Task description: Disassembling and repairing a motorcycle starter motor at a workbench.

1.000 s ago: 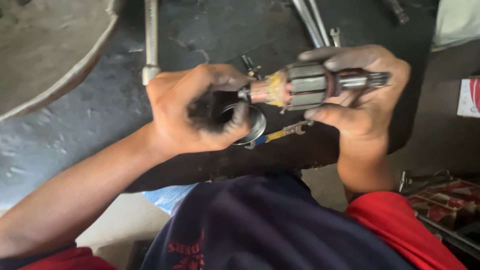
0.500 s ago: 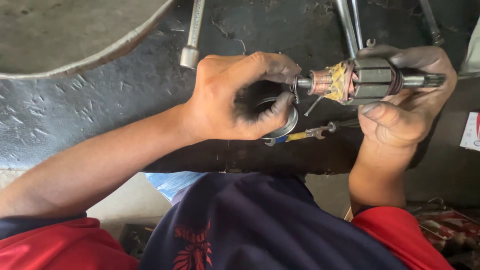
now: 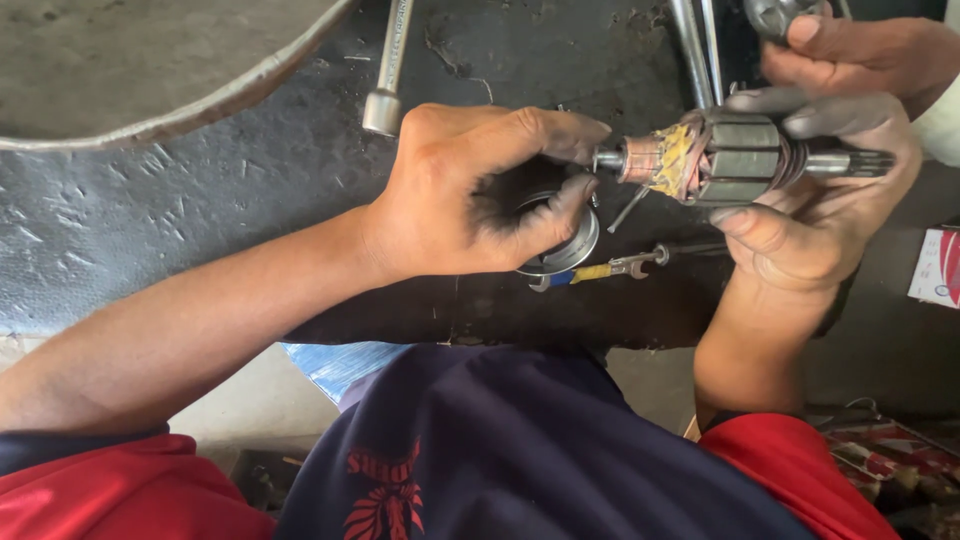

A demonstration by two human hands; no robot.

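At centre right of the frame the right hand (image 3: pixel 820 215) clasps a motor armature (image 3: pixel 735 158), long axis lying left-right; the left hand (image 3: pixel 480 195), just left of its commutator end, curls closed on a round metal part (image 3: pixel 565 250).

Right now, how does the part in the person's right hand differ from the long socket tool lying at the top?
The armature is held in the right hand; the socket tool lies untouched on the bench. The armature is thick, with coppery windings and a dark core; the socket tool is slim, plain silvery metal. The armature points sideways, the tool runs up out of view. Both are metal.
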